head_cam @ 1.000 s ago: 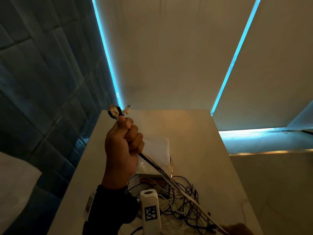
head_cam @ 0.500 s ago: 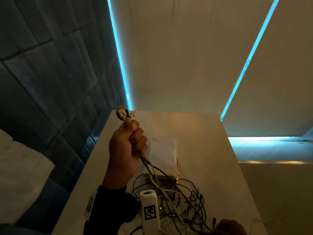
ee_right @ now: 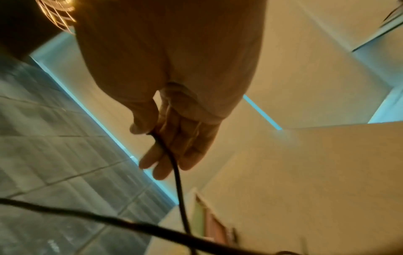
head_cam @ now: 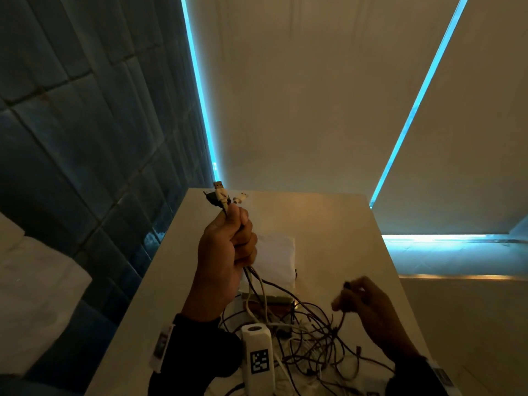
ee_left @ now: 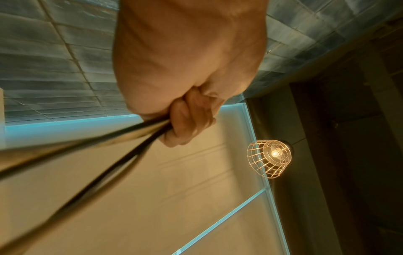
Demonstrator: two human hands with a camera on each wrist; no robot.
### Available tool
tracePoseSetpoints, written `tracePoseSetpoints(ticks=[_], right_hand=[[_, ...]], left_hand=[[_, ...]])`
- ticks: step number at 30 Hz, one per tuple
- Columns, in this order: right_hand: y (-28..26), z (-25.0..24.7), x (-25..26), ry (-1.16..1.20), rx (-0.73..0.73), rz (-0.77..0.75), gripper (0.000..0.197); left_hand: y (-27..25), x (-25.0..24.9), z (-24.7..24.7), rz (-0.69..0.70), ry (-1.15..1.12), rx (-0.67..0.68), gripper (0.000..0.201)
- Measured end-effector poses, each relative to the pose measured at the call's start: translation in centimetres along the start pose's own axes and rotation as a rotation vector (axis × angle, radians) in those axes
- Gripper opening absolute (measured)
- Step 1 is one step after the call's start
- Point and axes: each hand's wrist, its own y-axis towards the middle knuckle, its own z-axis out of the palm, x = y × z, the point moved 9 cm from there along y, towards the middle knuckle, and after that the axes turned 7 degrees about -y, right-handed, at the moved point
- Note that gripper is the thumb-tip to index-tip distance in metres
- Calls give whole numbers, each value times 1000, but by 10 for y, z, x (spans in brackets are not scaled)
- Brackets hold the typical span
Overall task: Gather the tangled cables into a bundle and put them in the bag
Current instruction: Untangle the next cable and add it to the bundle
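My left hand (head_cam: 228, 250) is raised in a fist round several cables, whose plug ends (head_cam: 221, 195) stick out above the thumb. In the left wrist view the same hand (ee_left: 187, 124) grips the strands (ee_left: 91, 148) that run down from it. A tangle of dark and white cables (head_cam: 308, 338) lies on the table below. To the right, my right hand (head_cam: 360, 298) pinches the end of a dark cable (head_cam: 341, 318) lifted from the tangle. The right wrist view shows that cable (ee_right: 174, 165) held between the thumb and a finger (ee_right: 144, 124). A clear plastic bag (head_cam: 277, 255) lies behind the tangle.
The pale table (head_cam: 343, 224) is narrow, with a dark tiled wall (head_cam: 85, 138) on its left. A flat box-like thing (head_cam: 268, 301) lies under the cables in front of the bag. A white tagged device (head_cam: 257, 358) sits at my left wrist. A caged lamp (ee_left: 269, 155) glows overhead.
The right hand has come up from the bottom edge into view, lifting a dark cable end. The strands below my left fist have gone from taut to slack. The left hand stays raised.
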Motion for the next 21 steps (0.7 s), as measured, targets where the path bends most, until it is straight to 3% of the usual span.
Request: tracePoseSetpoints(ticks=[4,10,15,21], right_hand=[[17,11,58,253,-58,-94,14],[24,45,129,598,120,-210,16],[16,53,174,684,144,-295,10],[11,63,180,554,179,-252,21]], left_hand=[[-2,8,5,-6,140,-6,33],[-5,11,0,-5,337,-77,24],[-10,20,9,-52,510,-24,28],[-9,4,3,114,541,-101,34]])
